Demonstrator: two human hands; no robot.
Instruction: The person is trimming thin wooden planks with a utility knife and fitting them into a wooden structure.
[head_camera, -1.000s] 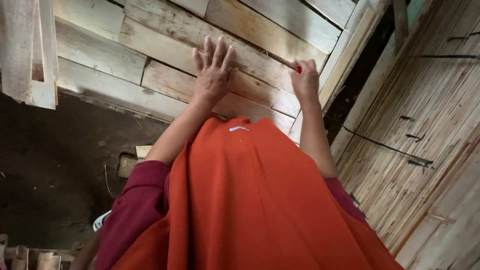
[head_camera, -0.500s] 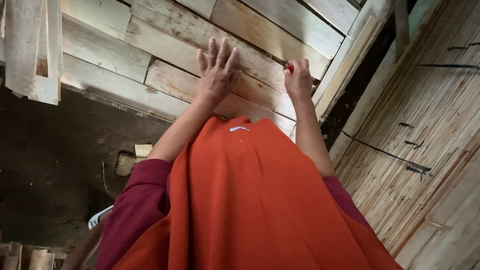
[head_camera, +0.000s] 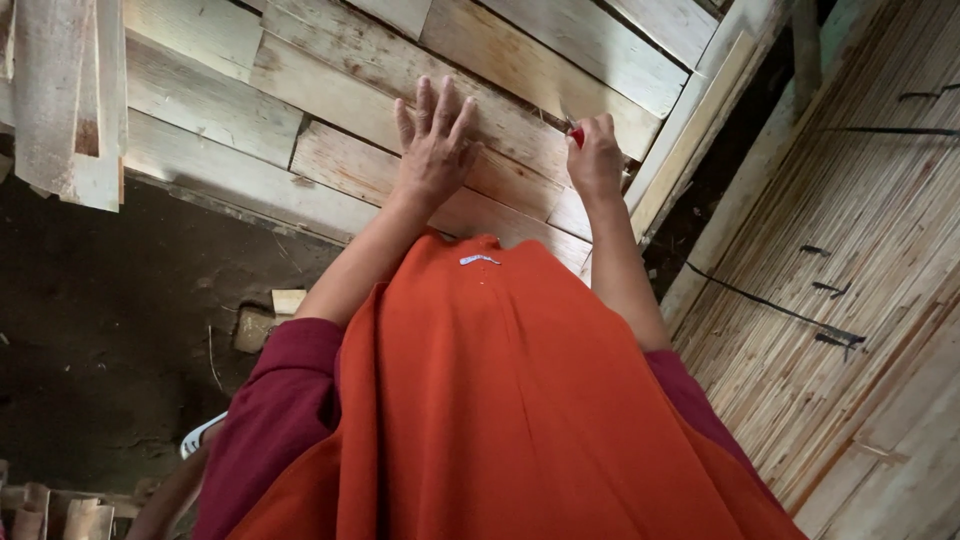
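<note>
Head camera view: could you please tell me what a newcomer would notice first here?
First the orange garment filling the lower middle. Above it, the left hand lies flat, fingers spread, on the pale wooden planks, while the right hand closes its grip on a small red-handled tool at a plank seam. A wall of thin bamboo slats runs down the right side.

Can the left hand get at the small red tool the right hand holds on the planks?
Probably yes. The left hand lies flat, fingers spread, on the wooden planks, with only bare board between it and the right hand gripping the small red tool.
</note>
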